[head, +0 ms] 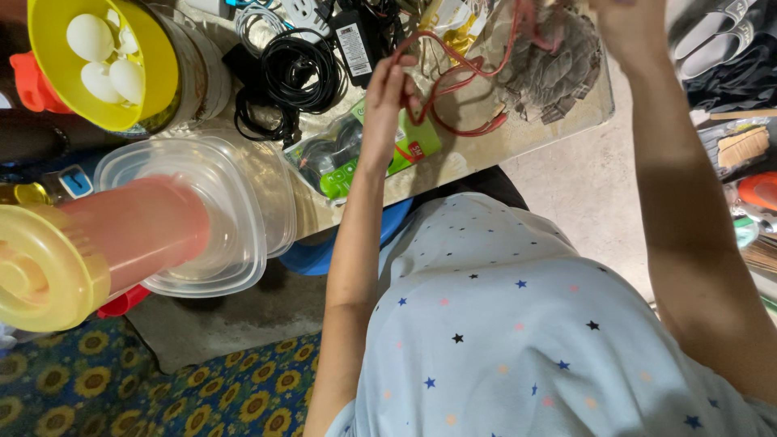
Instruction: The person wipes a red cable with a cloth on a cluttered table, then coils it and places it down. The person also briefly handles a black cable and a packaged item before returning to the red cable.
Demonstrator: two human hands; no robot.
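Left hand [387, 97] closed on the red cable [461, 77], fingers pinching a loop of it just above the worktop [486, 146]. Right hand [627, 24] raised at the top edge of the view, mostly cut off; impossible to tell whether clenched or loose, though the red cable runs up toward it. Red cable strung between the two hands, its slack looping over the worktop, just right of the coiled black cables [291, 77].

Likely trouble: snagging. Red loops lying close to the coiled black cables and the black power adapter [354, 44], so a pull could drag those along or tighten a knot. Green-labelled plastic packet [364, 150] directly under the left hand, near the worktop's front edge, easy to sweep off. Grey cloth [554, 65] to the right of the red cable, one more thing to catch on.

Further left of the red cable: stacked clear plastic containers [210, 210], a yellow bowl [105, 65] holding white eggs [101, 57], and a pink tumbler with a yellow lid [81, 251], close to the lens and blurred.

Hidden or unclear: cable ends and plugs, right fingers, much of the worktop beneath the clutter, and whatever lies under the light blue star-print shirt [518, 340].
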